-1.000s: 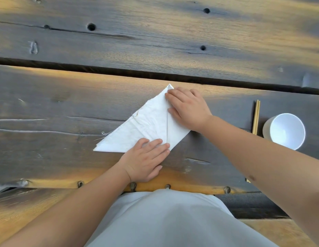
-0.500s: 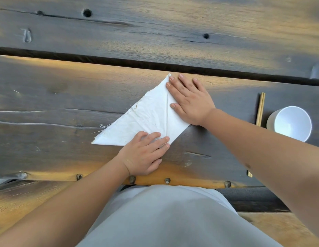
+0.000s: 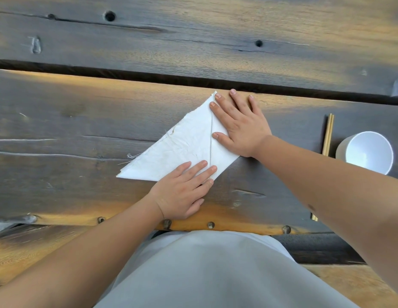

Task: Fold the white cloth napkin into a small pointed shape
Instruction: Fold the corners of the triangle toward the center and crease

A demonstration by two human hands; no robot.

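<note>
Dark plank table point(image 3: 82, 121) (worn): left hand point(image 3: 182, 192), right hand point(image 3: 240, 127) flat, ungripping, on napkin point(image 3: 182, 150)

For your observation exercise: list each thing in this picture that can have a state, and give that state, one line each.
White cloth napkin: folded, lying flat on the table, right flap turned over.
Left hand: open, flat on the napkin's near edge.
Right hand: open, fingers spread, pressing the right flap.
White cup: lying tipped, opening towards the camera, empty.
Chopsticks: paired, lying flat beside the cup.

Both hands point(image 3: 240, 127) point(image 3: 182, 192) flat on folded white napkin point(image 3: 178, 152), dark wood table point(image 3: 82, 112).
</note>
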